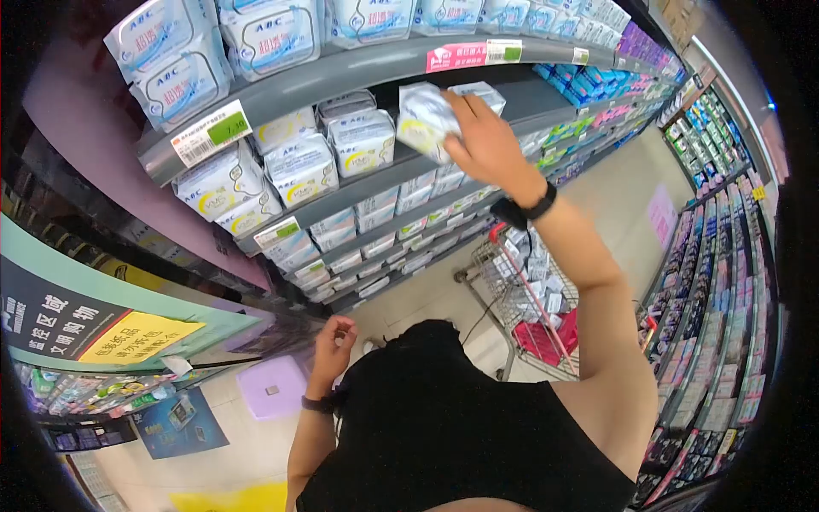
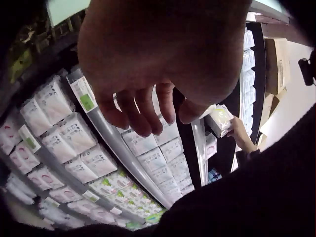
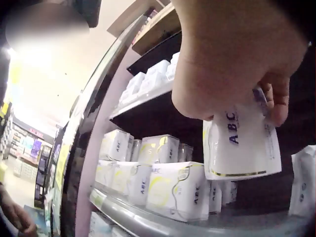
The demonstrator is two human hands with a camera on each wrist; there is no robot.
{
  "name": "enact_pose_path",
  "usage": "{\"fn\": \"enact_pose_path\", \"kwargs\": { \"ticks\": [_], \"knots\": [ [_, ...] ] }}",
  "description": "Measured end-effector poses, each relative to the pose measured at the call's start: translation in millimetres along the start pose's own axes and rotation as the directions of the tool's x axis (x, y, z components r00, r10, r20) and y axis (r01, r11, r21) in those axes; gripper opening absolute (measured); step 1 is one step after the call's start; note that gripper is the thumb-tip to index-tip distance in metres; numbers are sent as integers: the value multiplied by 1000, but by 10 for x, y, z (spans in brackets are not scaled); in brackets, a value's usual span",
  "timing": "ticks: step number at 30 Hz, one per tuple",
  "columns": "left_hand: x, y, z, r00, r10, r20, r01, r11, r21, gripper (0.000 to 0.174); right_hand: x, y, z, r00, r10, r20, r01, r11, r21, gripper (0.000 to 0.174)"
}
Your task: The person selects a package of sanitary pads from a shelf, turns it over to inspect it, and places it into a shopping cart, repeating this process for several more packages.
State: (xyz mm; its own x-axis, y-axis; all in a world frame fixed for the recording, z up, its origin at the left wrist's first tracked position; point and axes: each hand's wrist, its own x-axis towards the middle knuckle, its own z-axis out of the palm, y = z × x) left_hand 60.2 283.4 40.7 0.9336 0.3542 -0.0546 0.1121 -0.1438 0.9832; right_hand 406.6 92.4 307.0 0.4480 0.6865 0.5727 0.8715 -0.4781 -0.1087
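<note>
The right hand (image 1: 488, 141) grips a white and yellow ABC packet (image 1: 426, 122) at the front of a shelf; the right wrist view shows that packet (image 3: 241, 143) hanging from the right hand (image 3: 242, 64), thumb and fingers on opposite sides. Similar packets (image 1: 300, 168) stand stacked to its left, and another packet (image 1: 479, 96) sits just behind the hand. Low beside the body, the left hand (image 1: 335, 343) holds nothing, its fingers loosely bent. In the left wrist view the left hand (image 2: 158, 64) hangs in front of the shelves, touching no packet.
A shopping cart (image 1: 520, 299) holding several packets and a red item stands below the right forearm. Blue-white packets (image 1: 273, 38) line the upper shelf. A purple stool (image 1: 273, 388) is on the floor at left. More stocked shelves (image 1: 708, 341) run along the right.
</note>
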Motion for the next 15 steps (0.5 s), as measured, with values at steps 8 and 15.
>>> {"fn": "enact_pose_path", "kwargs": {
  "ticks": [8,15],
  "knots": [
    [406,196,491,986,94,138,-70,983,-168,35,-937,451,-220,897,98,431,-405,573,713,52],
    [708,1209,1325,871,439,219,-400,894,-203,106,-2016,249,35,571,-45,820,-805,165,570,59]
  ]
}}
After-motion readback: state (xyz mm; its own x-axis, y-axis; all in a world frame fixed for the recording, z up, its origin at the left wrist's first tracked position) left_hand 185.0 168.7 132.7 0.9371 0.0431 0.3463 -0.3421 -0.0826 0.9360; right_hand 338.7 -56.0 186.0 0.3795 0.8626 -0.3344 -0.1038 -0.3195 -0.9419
